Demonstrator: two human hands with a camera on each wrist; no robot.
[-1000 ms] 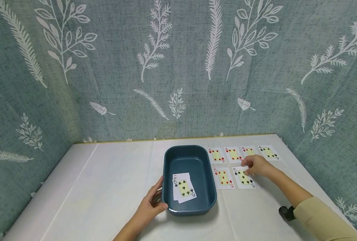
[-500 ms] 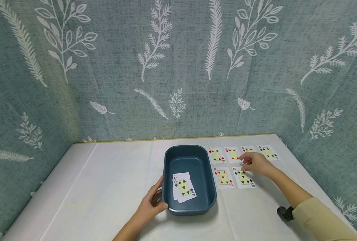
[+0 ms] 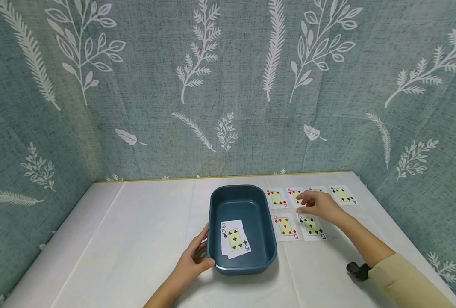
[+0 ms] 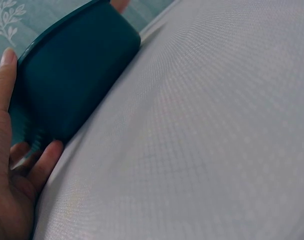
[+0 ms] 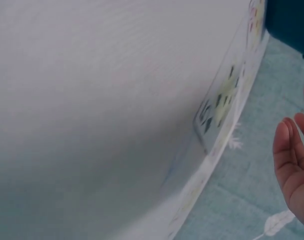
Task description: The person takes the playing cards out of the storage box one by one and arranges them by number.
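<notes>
My left hand (image 3: 192, 259) grips the near-left corner of a dark teal plastic bin (image 3: 242, 271), its thumb at the near wall and its fingers along the left side. Inside lie overlapping playing cards, the five of clubs (image 3: 235, 244) uppermost. Loosely bent and holding nothing, my right hand (image 3: 322, 206) hovers above the card rows, thumb and fingers apart. Below it lies the five of spades (image 3: 311, 229), with the five of diamonds (image 3: 285, 227) to its left. The right wrist view shows the empty right hand (image 5: 294, 162) beside a blurred card (image 5: 217, 105).
Behind the fives runs a row of fours: the four of hearts (image 3: 276, 198), two red fours partly hidden by the right hand, and the four of spades (image 3: 343, 195). A white cloth (image 3: 135, 239) covers the table. Patterned green fabric (image 3: 151, 85) surrounds it on three sides.
My right hand has let go of the five of spades, lifted and moved left toward the bin. The left hand and the bin have stayed in place.
</notes>
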